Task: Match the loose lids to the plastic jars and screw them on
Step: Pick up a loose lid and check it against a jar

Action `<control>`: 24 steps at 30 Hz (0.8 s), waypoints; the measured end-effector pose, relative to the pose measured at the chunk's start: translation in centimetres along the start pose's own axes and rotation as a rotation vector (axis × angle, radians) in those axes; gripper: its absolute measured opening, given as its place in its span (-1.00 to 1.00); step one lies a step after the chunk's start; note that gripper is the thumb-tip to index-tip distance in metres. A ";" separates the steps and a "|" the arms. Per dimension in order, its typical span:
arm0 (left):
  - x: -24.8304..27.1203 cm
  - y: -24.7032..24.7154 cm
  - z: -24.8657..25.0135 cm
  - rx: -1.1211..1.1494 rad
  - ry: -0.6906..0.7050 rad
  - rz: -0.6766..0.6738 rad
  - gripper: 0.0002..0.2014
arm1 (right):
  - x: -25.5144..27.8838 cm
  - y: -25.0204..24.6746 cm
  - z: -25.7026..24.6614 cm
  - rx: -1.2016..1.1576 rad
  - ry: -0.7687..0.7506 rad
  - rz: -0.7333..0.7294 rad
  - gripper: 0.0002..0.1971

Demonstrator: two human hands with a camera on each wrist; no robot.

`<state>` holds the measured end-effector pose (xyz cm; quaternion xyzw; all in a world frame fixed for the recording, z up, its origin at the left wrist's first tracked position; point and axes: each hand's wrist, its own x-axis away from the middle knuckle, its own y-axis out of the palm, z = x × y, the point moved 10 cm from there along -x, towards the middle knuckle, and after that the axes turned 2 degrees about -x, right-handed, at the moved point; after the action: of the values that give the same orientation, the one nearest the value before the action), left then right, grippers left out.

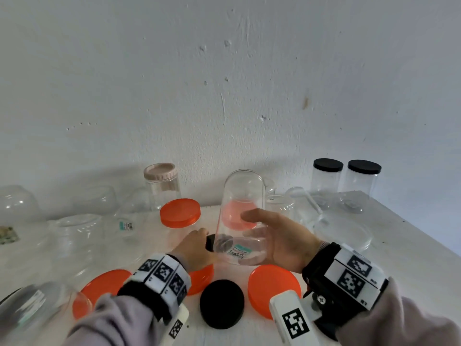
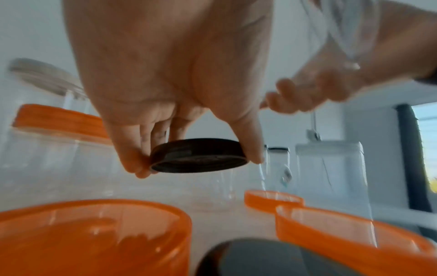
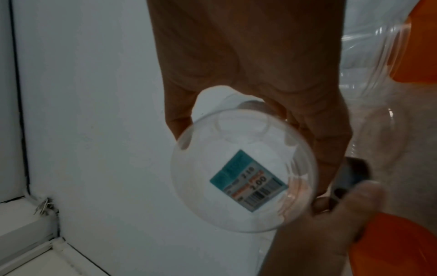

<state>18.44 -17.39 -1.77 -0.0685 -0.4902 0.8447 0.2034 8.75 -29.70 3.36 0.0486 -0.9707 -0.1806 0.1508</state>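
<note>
Two hands busy mid-frame: right hand (image 1: 282, 242) grips clear plastic jar (image 1: 240, 216), left hand (image 1: 193, 248) pinches small black round lid (image 2: 198, 156); next, seat lid on jar mouth.

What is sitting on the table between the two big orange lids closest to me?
A loose black lid lies flat there, between the left orange lid and the right orange lid. The head view shows it.
</note>
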 end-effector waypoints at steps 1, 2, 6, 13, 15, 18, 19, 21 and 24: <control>0.3 -1.0 -0.4 0.010 -0.015 0.029 -0.50 | 0.1 0.1 0.3 0.008 0.003 0.003 -0.16; 0.6 -2.1 -0.9 0.035 -0.038 0.062 -0.52 | 0.1 0.4 0.5 0.008 0.003 0.001 -0.18; 2.8 -5.7 -3.4 0.107 -0.183 0.152 -0.28 | 0.0 1.7 1.7 0.050 0.006 0.029 -0.15; 7.9 -10.8 -5.2 0.415 -0.198 0.377 -0.10 | -0.4 5.4 5.7 0.203 0.067 -0.015 -0.27; 9.2 -11.8 -5.0 0.450 -0.167 0.414 -0.09 | -0.9 6.2 7.3 0.252 0.090 -0.038 -0.28; 11.3 -12.6 -4.4 0.510 -0.135 0.435 -0.04 | -1.5 7.5 8.9 0.428 0.072 -0.044 -0.11; 11.9 -12.8 -4.2 0.532 -0.123 0.445 -0.04 | -1.8 7.8 9.0 0.484 0.045 -0.034 -0.03; 13.0 -13.1 -3.9 0.563 -0.095 0.471 -0.08 | -2.2 8.5 9.2 0.593 -0.005 -0.032 0.08; 14.1 -13.3 -3.2 0.562 -0.048 0.486 -0.11 | -2.7 9.3 9.7 0.765 -0.042 -0.054 0.13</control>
<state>10.35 -3.27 9.13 -0.1045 -0.2131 0.9714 -0.0036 7.90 -17.39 -2.58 0.1230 -0.9692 0.1901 0.0970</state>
